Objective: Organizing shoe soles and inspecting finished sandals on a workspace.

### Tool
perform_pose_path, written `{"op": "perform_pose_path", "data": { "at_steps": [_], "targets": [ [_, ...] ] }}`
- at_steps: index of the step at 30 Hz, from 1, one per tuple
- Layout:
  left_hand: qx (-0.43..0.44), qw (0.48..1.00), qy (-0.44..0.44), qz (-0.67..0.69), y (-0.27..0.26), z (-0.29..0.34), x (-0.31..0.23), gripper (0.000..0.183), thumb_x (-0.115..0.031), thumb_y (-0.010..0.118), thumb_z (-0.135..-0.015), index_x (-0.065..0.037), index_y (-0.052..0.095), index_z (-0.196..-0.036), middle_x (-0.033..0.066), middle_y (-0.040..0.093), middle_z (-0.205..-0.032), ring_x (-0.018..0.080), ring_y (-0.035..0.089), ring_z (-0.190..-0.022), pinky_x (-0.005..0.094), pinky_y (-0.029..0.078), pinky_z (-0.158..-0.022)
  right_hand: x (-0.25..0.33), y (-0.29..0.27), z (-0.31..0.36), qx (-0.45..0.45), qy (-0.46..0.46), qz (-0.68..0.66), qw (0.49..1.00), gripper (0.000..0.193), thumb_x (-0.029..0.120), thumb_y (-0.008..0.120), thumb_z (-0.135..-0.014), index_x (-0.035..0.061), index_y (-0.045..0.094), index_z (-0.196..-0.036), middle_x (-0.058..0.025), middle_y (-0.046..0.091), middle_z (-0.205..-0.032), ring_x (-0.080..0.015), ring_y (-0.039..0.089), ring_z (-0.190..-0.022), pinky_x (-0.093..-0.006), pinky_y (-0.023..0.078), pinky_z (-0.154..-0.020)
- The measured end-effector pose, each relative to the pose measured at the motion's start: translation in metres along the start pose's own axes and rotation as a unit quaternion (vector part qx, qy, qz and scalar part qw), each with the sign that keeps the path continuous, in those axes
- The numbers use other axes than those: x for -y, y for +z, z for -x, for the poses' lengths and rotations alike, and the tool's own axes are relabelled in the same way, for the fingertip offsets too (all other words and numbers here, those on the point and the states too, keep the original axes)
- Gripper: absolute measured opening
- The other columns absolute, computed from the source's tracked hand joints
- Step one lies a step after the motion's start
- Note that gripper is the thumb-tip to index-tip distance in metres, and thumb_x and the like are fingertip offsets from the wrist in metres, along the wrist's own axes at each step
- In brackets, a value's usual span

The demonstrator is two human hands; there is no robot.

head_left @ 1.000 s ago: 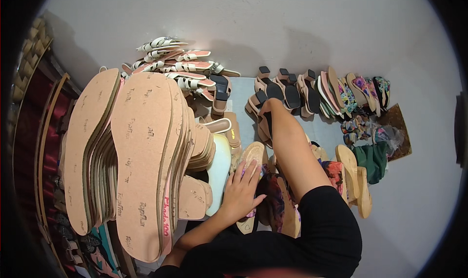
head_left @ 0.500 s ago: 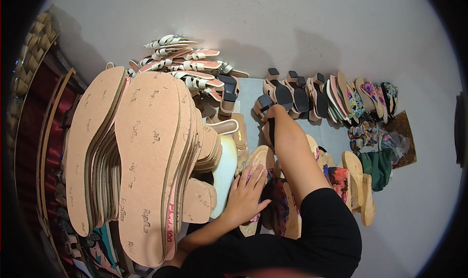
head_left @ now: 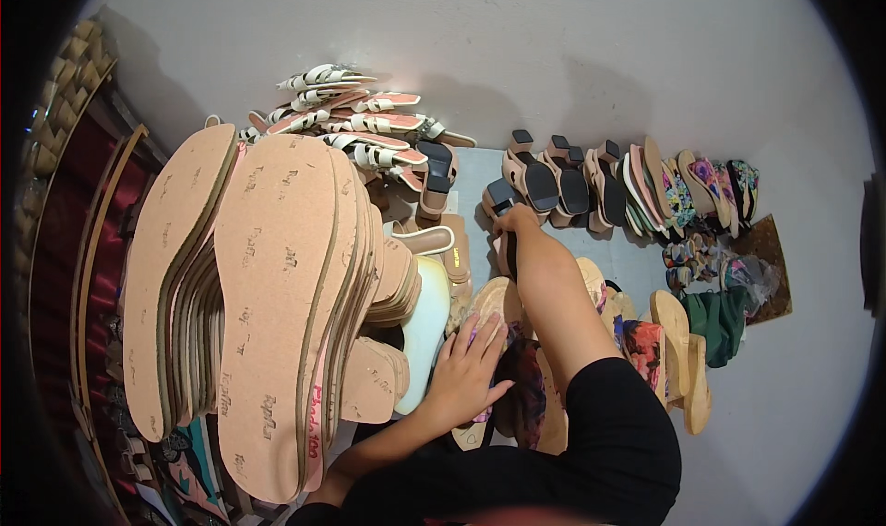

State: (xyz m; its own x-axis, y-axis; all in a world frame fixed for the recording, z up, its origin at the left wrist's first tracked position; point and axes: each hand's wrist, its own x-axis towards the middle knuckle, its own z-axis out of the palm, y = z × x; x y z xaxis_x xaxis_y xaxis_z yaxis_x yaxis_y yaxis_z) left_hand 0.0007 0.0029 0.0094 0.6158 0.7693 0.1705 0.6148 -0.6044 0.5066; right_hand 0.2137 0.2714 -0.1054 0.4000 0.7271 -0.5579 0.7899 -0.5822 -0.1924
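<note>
My left hand (head_left: 469, 364) lies with fingers spread on a wooden-soled sandal (head_left: 499, 297) with a purple-patterned strap. Farther off, my right hand (head_left: 520, 220) is closed at the heel end of a beige block-heeled sandal (head_left: 499, 195), which has a black heel tip; the fingers are partly hidden behind the hand. Past it, more beige heeled sandals (head_left: 531, 180) with black soles lean in a row. Beneath my right forearm sits a sandal with a dark floral strap (head_left: 528, 392).
Tall stacks of pink insoles (head_left: 277, 323) rise on the left, beside a pale plastic piece (head_left: 429, 328). White-strapped sandals (head_left: 369, 120) are piled against the wall. Floral sandals (head_left: 706, 189), green fabric (head_left: 715, 323) and wooden sandals (head_left: 678, 355) stand on the right.
My right hand and the heeled sandal have shifted very slightly. My left hand stays resting on the same sandal. The whole view has moved a little.
</note>
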Motion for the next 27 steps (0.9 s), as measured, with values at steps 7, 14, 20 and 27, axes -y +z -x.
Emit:
{"op": "perform_pose_path", "data": {
  "at_steps": [7, 14, 20, 27],
  "targets": [
    [-0.002, 1.0, -0.009, -0.007, 0.0, 0.002, 0.002, 0.072, -0.035, 0.065, -0.07, -0.002, 0.036, -0.127, 0.0146, 0.029, -0.135, 0.0358, 0.024, -0.124, 0.044, 0.027, -0.098, 0.042, -0.018, -0.012, -0.114, -0.012, -0.105, 0.988, 0.05, 0.028, 0.074, -0.056, 0.0059, 0.063, -0.1, -0.0098, 0.061, -0.105, -0.0213, 0.06, -0.096, -0.0337, 0.049, -0.08],
    [0.02, 1.0, -0.011, -0.01, 0.001, 0.001, -0.003, 0.067, -0.036, 0.064, -0.07, -0.001, 0.041, -0.122, 0.0156, 0.029, -0.135, 0.0357, 0.025, -0.124, 0.0438, 0.029, -0.097, 0.067, -0.023, -0.054, -0.191, -0.002, -0.112, 0.975, 0.064, 0.031, 0.075, -0.06, 0.0056, 0.049, -0.112, -0.0107, 0.057, -0.111, -0.0253, 0.056, -0.103, -0.0349, 0.047, -0.083],
    [0.032, 0.999, -0.015, 0.001, 0.0, 0.001, 0.0, 0.068, -0.035, 0.064, -0.07, -0.001, 0.04, -0.123, 0.0149, 0.028, -0.135, 0.0352, 0.025, -0.124, 0.0436, 0.028, -0.098, 0.058, 0.006, -0.039, -0.292, -0.051, -0.037, 0.954, 0.086, 0.042, 0.076, -0.057, 0.005, 0.035, -0.123, -0.0113, 0.043, -0.12, -0.0265, 0.043, -0.113, -0.0396, 0.041, -0.089],
    [0.002, 1.0, -0.007, 0.004, 0.0, 0.001, 0.0, 0.072, -0.034, 0.065, -0.069, -0.002, 0.036, -0.127, 0.0142, 0.029, -0.135, 0.0354, 0.024, -0.125, 0.0437, 0.028, -0.098, 0.039, -0.01, 0.005, -0.216, -0.067, 0.019, 0.974, 0.091, 0.046, 0.074, -0.055, 0.003, 0.035, -0.126, -0.0179, 0.044, -0.121, -0.0285, 0.047, -0.111, -0.0393, 0.043, -0.088]
  ]
}}
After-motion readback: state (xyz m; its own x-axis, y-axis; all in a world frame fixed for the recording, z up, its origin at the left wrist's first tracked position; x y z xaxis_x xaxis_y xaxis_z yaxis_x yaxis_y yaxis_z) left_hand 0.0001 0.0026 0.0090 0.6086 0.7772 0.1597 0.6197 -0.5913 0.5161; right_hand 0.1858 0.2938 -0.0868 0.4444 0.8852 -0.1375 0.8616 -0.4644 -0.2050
